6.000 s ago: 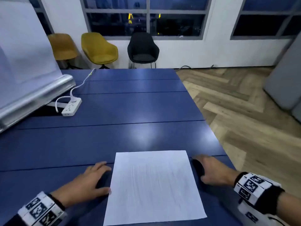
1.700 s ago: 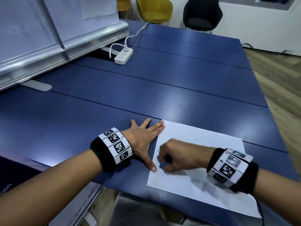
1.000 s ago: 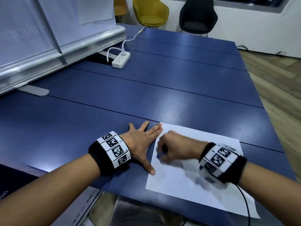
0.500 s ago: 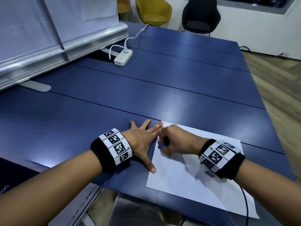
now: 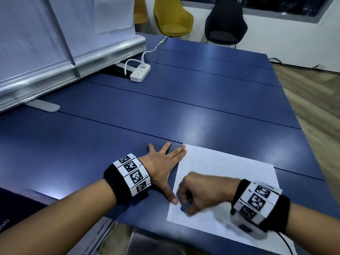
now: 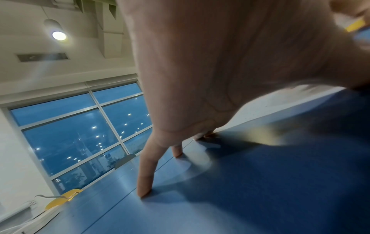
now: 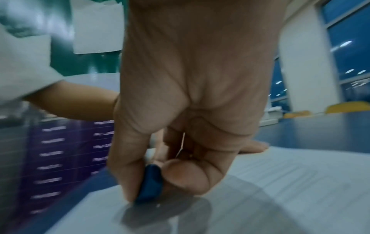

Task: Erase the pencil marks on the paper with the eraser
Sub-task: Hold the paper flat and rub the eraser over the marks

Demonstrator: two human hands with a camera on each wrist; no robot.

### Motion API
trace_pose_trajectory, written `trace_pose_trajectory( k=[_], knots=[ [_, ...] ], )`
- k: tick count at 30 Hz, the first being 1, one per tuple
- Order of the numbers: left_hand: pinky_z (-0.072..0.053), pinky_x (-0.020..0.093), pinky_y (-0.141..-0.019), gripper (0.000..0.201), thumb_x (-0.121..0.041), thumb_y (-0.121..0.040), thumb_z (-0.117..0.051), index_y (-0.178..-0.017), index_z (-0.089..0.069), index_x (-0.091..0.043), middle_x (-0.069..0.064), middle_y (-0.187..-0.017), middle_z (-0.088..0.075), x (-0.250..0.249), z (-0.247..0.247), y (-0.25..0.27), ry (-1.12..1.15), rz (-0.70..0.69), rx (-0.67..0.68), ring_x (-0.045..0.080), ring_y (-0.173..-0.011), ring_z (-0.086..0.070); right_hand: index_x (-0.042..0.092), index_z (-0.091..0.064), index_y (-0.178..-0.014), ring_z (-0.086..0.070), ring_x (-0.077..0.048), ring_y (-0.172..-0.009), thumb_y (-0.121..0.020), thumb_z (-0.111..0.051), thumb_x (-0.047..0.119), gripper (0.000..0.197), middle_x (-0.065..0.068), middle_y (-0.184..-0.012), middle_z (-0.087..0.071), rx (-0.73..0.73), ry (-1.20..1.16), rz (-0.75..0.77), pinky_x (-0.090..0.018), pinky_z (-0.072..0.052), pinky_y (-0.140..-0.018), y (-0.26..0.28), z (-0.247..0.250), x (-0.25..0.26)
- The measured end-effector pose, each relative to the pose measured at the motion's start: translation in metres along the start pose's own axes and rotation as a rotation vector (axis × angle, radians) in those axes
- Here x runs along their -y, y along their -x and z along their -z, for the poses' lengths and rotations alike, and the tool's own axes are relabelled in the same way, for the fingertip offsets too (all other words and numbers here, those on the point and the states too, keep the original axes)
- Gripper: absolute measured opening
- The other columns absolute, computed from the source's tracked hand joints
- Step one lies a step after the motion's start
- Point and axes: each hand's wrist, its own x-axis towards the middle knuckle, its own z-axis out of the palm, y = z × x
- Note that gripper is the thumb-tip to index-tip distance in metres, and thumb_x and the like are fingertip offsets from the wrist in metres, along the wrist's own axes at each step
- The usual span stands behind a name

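A white sheet of paper (image 5: 226, 173) with faint pencil lines lies at the near right of the blue table (image 5: 184, 111). My right hand (image 5: 191, 196) pinches a dark blue eraser (image 7: 150, 183) between thumb and fingers and presses it on the paper (image 7: 280, 190) near its left near corner. The head view is blurred around this hand. My left hand (image 5: 165, 162) lies flat with spread fingers on the table at the paper's left edge, fingertips at the far left corner. In the left wrist view, straight fingers (image 6: 146, 174) press on the blue table top.
A white power strip (image 5: 140, 74) with its cable lies at the far left of the table. A grey banner stand base (image 5: 73, 59) runs along the left side. Two yellow chairs (image 5: 173, 17) and a black chair (image 5: 225, 24) stand beyond the table. The table's near edge is close to my wrists.
My right hand with the eraser has slid down the paper's left edge, from the far left corner towards the near one. The left hand has stayed flat in place.
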Motion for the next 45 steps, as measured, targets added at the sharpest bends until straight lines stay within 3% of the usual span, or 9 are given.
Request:
trace_pose_trajectory(
  k=[5, 9, 13, 17, 24, 31, 36, 41, 45],
  knots=[
    [0.005, 0.084, -0.099, 0.152, -0.082, -0.049, -0.074, -0.149, 0.030, -0.034, -0.021, -0.155, 0.034, 0.002, -0.003, 0.000, 0.042, -0.011, -0.017, 0.030, -0.148, 0.023, 0.012, -0.067, -0.074, -0.052, -0.012, -0.056, -0.077, -0.076, 0.024, 0.015, 0.007, -0.062, -0.060, -0.450, 0.061, -0.141, -0.026, -0.042, -0.057, -0.018, 0.041, -0.035],
    [0.009, 0.085, -0.097, 0.151, -0.079, -0.050, -0.077, -0.150, 0.028, -0.036, -0.022, -0.155, 0.034, 0.002, -0.002, 0.000, 0.067, -0.012, -0.009, 0.029, -0.148, 0.025, 0.011, -0.067, -0.085, -0.050, -0.008, -0.071, -0.077, -0.062, 0.004, 0.012, 0.001, -0.091, -0.064, -0.432, 0.093, -0.029, -0.022, -0.045, -0.069, -0.013, 0.021, -0.032],
    [0.005, 0.086, -0.096, 0.150, -0.078, -0.048, -0.078, -0.147, 0.029, -0.040, -0.023, -0.155, 0.033, 0.001, -0.002, 0.000, 0.080, -0.018, -0.016, 0.031, -0.148, 0.024, 0.015, -0.065, -0.088, -0.052, -0.010, -0.074, -0.080, -0.067, 0.011, 0.009, 0.003, -0.099, -0.059, -0.529, 0.054, -0.086, -0.023, -0.045, -0.072, -0.016, 0.028, -0.043],
    [0.002, 0.086, -0.097, 0.150, -0.080, -0.048, -0.077, -0.147, 0.029, -0.040, -0.024, -0.154, 0.034, 0.001, -0.003, 0.000, 0.068, -0.017, -0.036, 0.030, -0.148, 0.023, 0.020, -0.066, -0.101, -0.052, -0.013, -0.081, -0.085, -0.068, 0.024, 0.016, 0.007, -0.098, -0.057, -0.495, 0.119, -0.109, -0.029, -0.044, -0.072, -0.017, 0.031, -0.046],
    [0.005, 0.084, -0.099, 0.153, -0.083, -0.047, -0.074, -0.147, 0.033, -0.037, -0.023, -0.155, 0.034, 0.003, -0.004, -0.003, 0.059, -0.006, -0.024, 0.028, -0.147, 0.026, 0.016, -0.067, -0.093, -0.059, -0.017, -0.083, -0.083, -0.071, 0.026, 0.015, 0.003, -0.096, -0.064, -0.517, 0.087, -0.118, -0.034, -0.051, -0.076, -0.014, 0.031, -0.046],
    [0.002, 0.083, -0.101, 0.155, -0.082, -0.047, -0.074, -0.151, 0.028, -0.030, -0.023, -0.156, 0.031, 0.001, -0.001, -0.001, 0.056, 0.001, -0.010, 0.027, -0.148, 0.024, 0.014, -0.074, -0.094, -0.056, -0.015, -0.080, -0.084, -0.069, 0.016, 0.011, 0.000, -0.093, -0.057, -0.488, 0.109, -0.086, -0.030, -0.049, -0.076, -0.009, 0.025, -0.041],
    [0.001, 0.081, -0.103, 0.154, -0.082, -0.049, -0.074, -0.151, 0.027, -0.028, -0.020, -0.156, 0.033, 0.000, 0.000, 0.001, 0.037, 0.016, 0.013, 0.027, -0.147, 0.026, 0.013, -0.076, -0.097, -0.052, -0.004, -0.069, -0.083, -0.069, 0.014, 0.016, 0.000, -0.088, -0.072, -0.294, 0.093, 0.028, -0.006, -0.037, -0.063, 0.001, 0.013, -0.022],
    [0.002, 0.080, -0.105, 0.153, -0.081, -0.049, -0.075, -0.150, 0.029, -0.033, -0.020, -0.156, 0.033, 0.000, 0.000, 0.001, 0.042, 0.001, -0.001, 0.029, -0.148, 0.023, 0.012, -0.075, -0.088, -0.052, -0.004, -0.060, -0.079, -0.074, 0.014, 0.010, 0.000, -0.075, -0.070, -0.524, 0.032, -0.124, -0.020, -0.040, -0.063, -0.010, 0.036, -0.038],
    [0.004, 0.079, -0.106, 0.153, -0.081, -0.051, -0.075, -0.151, 0.027, -0.029, -0.019, -0.157, 0.032, 0.000, 0.000, 0.001, 0.033, 0.015, 0.013, 0.028, -0.147, 0.025, 0.014, -0.076, -0.081, -0.056, 0.001, -0.057, -0.076, -0.074, 0.010, 0.008, 0.004, -0.073, -0.072, -0.294, -0.022, -0.033, -0.009, -0.039, -0.058, -0.002, 0.017, -0.021]
  ],
)
